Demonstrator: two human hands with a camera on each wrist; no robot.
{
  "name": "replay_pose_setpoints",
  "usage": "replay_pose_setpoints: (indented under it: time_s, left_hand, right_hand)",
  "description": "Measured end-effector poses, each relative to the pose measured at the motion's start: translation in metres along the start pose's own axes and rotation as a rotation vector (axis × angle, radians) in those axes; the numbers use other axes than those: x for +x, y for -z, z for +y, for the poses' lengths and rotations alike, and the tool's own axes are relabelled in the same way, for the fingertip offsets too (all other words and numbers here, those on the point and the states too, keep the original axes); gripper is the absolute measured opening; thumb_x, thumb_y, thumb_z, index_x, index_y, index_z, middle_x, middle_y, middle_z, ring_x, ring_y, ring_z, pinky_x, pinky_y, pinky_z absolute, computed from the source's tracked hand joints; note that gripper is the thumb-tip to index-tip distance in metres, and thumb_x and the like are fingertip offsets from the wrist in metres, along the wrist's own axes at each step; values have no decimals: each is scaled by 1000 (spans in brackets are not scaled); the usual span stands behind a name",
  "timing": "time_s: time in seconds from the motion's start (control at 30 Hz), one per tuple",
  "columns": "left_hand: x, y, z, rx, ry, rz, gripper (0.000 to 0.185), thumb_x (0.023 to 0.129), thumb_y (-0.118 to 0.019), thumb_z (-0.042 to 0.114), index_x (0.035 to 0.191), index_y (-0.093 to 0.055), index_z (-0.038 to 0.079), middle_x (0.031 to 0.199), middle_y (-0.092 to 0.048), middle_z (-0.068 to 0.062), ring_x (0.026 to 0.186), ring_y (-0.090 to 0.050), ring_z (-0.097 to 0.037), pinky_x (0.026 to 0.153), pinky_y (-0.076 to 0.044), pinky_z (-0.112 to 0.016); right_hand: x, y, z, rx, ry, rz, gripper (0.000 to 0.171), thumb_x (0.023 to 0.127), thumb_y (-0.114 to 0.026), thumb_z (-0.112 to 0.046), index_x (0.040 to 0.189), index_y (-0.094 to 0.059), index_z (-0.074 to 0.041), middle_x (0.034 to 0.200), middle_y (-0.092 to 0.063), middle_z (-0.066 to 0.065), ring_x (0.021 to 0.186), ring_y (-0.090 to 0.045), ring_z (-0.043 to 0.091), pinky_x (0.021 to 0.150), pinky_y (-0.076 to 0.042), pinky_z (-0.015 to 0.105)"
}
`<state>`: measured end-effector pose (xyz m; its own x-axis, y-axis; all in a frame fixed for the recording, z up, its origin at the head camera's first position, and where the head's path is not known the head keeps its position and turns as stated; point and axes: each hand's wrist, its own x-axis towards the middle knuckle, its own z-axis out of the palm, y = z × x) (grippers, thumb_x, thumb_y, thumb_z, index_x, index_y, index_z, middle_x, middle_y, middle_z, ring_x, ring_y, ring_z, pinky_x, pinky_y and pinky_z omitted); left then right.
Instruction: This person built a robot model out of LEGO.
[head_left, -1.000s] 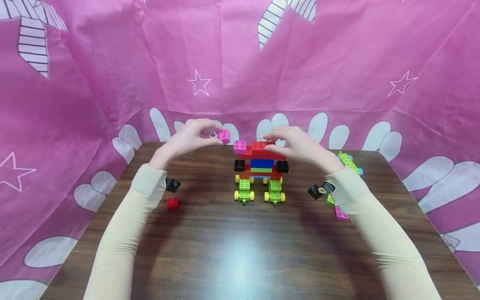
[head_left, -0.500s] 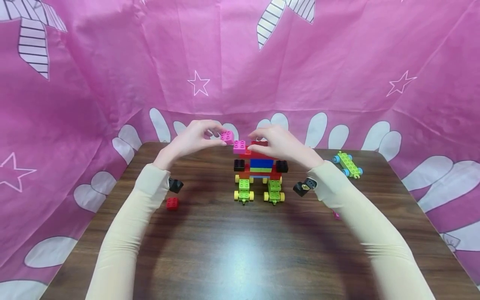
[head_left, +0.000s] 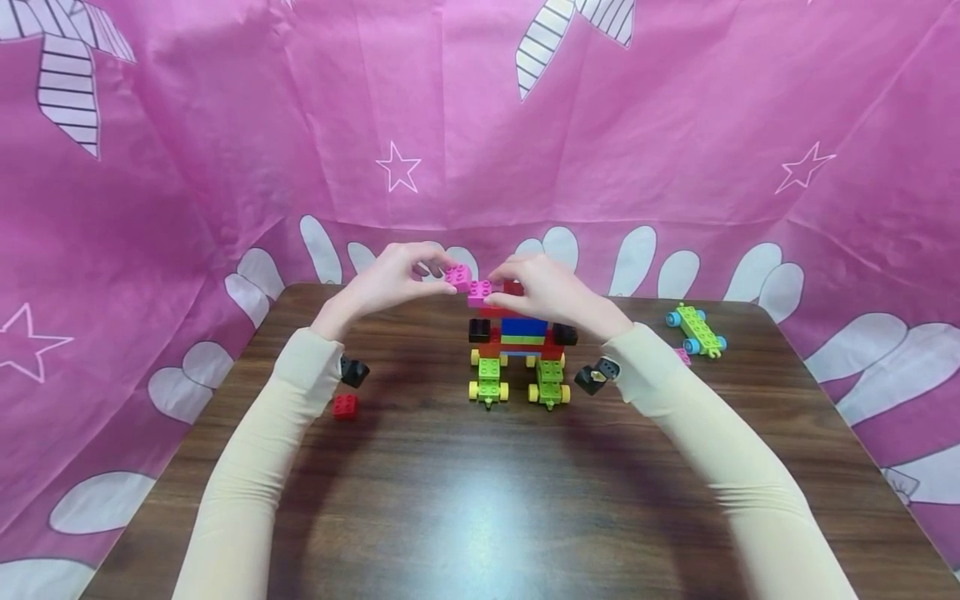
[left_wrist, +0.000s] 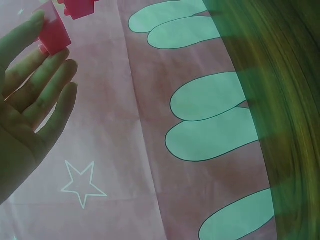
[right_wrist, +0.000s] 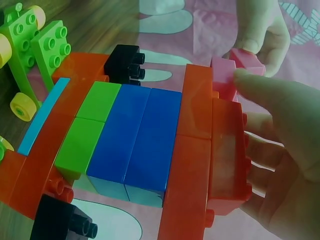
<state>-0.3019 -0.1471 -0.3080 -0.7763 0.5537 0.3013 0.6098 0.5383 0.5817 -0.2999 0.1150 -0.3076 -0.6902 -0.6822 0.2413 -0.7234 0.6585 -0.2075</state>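
My left hand (head_left: 392, 272) pinches a pink toy brick (head_left: 458, 277) between thumb and fingers. In the left wrist view that held brick (left_wrist: 55, 31) is tilted. Just right of it, a second pink brick (head_left: 480, 292) sits at the upper left end of a brick build (head_left: 523, 327). My right hand (head_left: 553, 290) grips this second brick, thumb in front; its fingertips are partly hidden. The build has red, blue and green bricks, black side bricks and yellow-wheeled green bases. In the right wrist view the two pink bricks are very close; whether they touch, I cannot tell.
A red brick (head_left: 345, 407) lies on the wooden table (head_left: 420, 500) at the left. At the right back stands a green wheeled base (head_left: 697, 330) with blue wheels, a pink brick (head_left: 682, 356) beside it, partly behind the right sleeve. A pink cloth (head_left: 480, 125) hangs behind.
My right hand has moved left along the build's top, from the red bricks to the pink brick. My left hand has brought its pink brick slightly right, closer to the build.
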Motion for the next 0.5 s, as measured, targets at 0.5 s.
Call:
replay_pose_setpoints:
  time_s: [0.5]
  left_hand:
    - [5, -1, -1, 8, 12, -18, 37, 84, -80, 27, 118, -70, 17, 108, -73, 1, 99, -65, -15, 89, -56, -38]
  right_hand:
    - [6, 0, 1, 6, -25, -14, 36, 91, -71, -37, 116, -73, -11, 109, -75, 7, 100, -70, 24, 84, -60, 34]
